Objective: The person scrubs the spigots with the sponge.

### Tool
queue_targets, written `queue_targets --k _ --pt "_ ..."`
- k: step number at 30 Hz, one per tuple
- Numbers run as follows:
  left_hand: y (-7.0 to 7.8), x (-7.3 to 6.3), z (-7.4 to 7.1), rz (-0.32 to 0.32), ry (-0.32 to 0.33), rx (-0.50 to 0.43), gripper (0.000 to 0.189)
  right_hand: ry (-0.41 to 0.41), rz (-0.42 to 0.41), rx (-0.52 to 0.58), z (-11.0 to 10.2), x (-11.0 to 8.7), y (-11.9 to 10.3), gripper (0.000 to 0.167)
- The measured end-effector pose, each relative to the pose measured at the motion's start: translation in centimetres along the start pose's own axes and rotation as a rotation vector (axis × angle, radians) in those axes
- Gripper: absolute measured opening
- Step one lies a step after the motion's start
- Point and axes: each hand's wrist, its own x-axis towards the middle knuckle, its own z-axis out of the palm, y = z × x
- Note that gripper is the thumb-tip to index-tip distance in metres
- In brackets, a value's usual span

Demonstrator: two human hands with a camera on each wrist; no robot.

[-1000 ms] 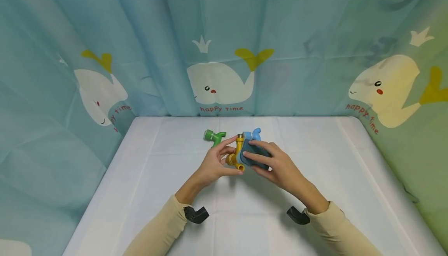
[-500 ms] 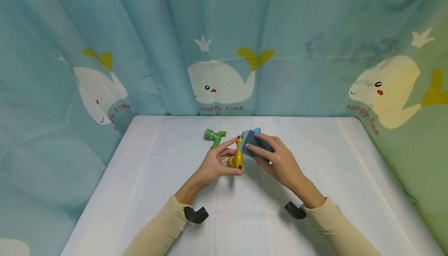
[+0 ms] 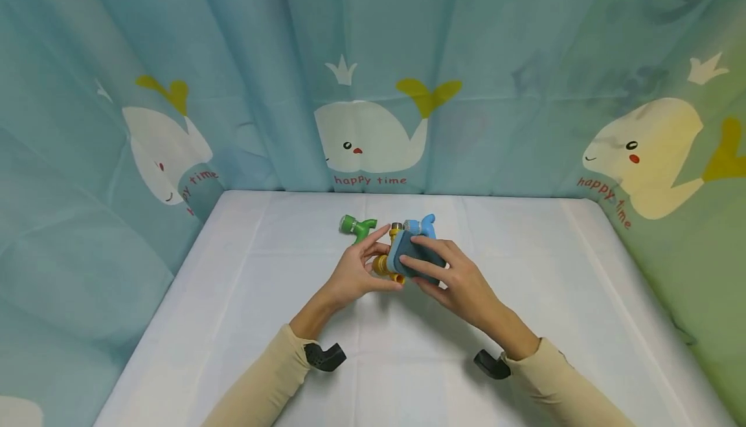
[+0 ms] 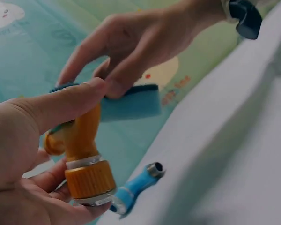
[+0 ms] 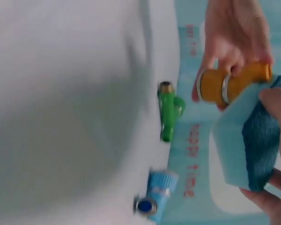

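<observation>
Yellow tap [image 3: 381, 265]: off the table, in the left hand [image 3: 357, 271]; spout end low toward the person, metal-ringed end at top.
Left grip: clamped on the tap, thumb on one side, fingers on the other.
Two-tone blue sponge [image 3: 424, 257]: in the right hand [image 3: 466, 281], lying across the tap's middle from the head view.
Right grip: clamped on the sponge, fingers spread over its dark face, thumb underneath.
Change: half a second ago sponge sat higher and farther right, tap stem exposed; now it covers most of the stem, and more of the light-blue tap [image 3: 427, 226] shows. Green tap [image 3: 359, 227] unmoved.
Left wrist only: clear ring below the tap's ribbed collar [image 4: 90, 180].
Right wrist only: pale foam layer and rough dark layer side by side, foam edge meeting the tap; dark blue opening in the light-blue tap's metal-rimmed end.
Spare taps: both lying on the table beyond the hands, well apart from each other.
Surface: white-covered table [image 3: 408, 369], shadows under the hands.
Room: blue-green curtain [image 3: 262, 122], white whales, red "happy time" lettering.
Arms: beige sleeves [image 3: 262, 375], black curved piece [image 3: 325, 357] at each wrist.
</observation>
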Motion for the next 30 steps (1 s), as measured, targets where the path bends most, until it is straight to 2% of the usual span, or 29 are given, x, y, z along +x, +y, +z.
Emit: queue_targets --k 2,6,8,11,13,18,23,25,28,30 --pt "-0.1 0.0 0.0 -0.011 -0.011 0.035 0.101 -0.009 0.015 -0.035 0.1 -0.1 0.3 0.051" --pt "-0.4 0.0 0.1 -0.009 -0.032 0.056 0.098 0.048 0.103 -0.063 0.1 0.2 1.1 0.055" --pt "-0.4 0.0 0.1 0.007 -0.029 0.057 0.098 0.057 0.091 -0.036 0.1 0.2 1.0 0.056" --pt "-0.4 0.0 0.0 0.018 -0.026 0.063 0.097 0.023 0.019 -0.018 0.2 0.2 0.4 0.054" --pt "-0.3 0.0 0.0 0.009 -0.033 0.059 0.097 0.006 0.003 -0.025 0.3 0.3 0.2 0.053" --pt "-0.4 0.0 0.1 -0.017 -0.052 0.067 0.096 0.043 0.085 -0.053 0.1 0.1 0.6 0.045" --pt "-0.5 -0.1 0.2 -0.016 -0.058 0.086 0.097 0.01 0.024 -0.034 0.4 -0.4 -0.4 0.039" --pt "-0.5 -0.2 0.1 -0.012 -0.072 0.086 0.097 0.0 0.036 -0.047 0.3 -0.2 -0.4 0.043" --pt "-0.4 -0.2 0.1 -0.001 -0.085 0.093 0.097 0.029 0.092 -0.06 -0.2 0.2 0.3 0.048" --pt "-0.5 -0.2 0.2 0.014 -0.081 0.073 0.097 0.044 0.072 -0.054 -0.3 0.4 0.4 0.043"
